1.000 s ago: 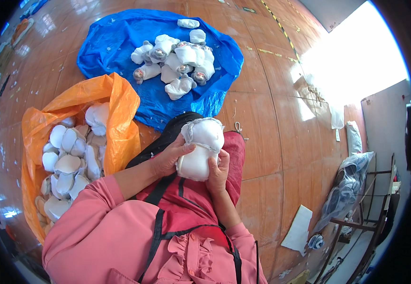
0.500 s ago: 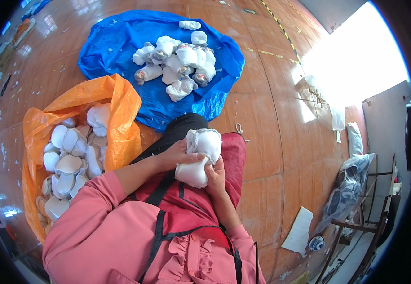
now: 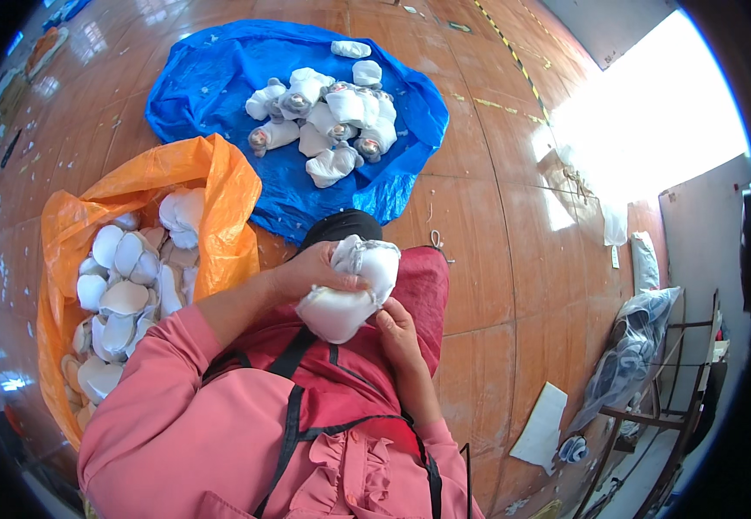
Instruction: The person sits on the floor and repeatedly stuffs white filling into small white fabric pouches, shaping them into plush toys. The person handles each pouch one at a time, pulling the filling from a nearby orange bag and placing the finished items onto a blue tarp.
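Observation:
Over my lap I hold a white padded fabric piece (image 3: 338, 313) with two rounded lobes and a greyish fuzzy seam along its upper part. My left hand (image 3: 319, 270) is closed around it from the left, the thumb lying across the fold between the lobes. At its lower right edge, my right hand (image 3: 399, 333) pinches with thumb and fingertips; exactly what lies between them is partly hidden. To the left stands an open orange bag (image 3: 235, 186) of white and beige cup-shaped pads (image 3: 124, 298).
Ahead, a blue plastic sheet (image 3: 198, 91) carries a pile of white bundles (image 3: 354, 108) with grey fuzzy parts. A cord loop (image 3: 436, 240) lies near my knee. On the right are a white sheet (image 3: 540, 428), a clear plastic bag (image 3: 626, 350) and a metal rack (image 3: 648, 417).
The lower lobe of the padded piece has swung left and spread out. My right hand has slid down to its lower edge, while my left hand keeps its hold.

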The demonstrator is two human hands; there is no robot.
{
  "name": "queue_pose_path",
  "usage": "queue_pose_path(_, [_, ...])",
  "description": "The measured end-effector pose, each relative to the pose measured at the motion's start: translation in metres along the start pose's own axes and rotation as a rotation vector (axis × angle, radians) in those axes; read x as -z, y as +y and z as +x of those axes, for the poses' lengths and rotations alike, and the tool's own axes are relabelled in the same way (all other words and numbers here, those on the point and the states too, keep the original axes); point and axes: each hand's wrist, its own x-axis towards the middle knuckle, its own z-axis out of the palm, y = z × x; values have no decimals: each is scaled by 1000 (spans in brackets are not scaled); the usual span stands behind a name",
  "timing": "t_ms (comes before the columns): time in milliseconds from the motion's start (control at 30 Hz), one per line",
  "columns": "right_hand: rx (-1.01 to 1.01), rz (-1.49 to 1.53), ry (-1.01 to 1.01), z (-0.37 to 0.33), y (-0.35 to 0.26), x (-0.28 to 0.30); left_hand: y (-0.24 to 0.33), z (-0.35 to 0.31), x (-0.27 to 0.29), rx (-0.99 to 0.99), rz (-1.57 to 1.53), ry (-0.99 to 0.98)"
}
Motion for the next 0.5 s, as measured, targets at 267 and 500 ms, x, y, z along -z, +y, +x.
queue_pose_path(267, [57,-80,75,21,-48,-16,27,-6,-26,182,62,-382])
queue_pose_path(500, [177,20,-210,35,-43,-42,18,3,-30,296,140,-435])
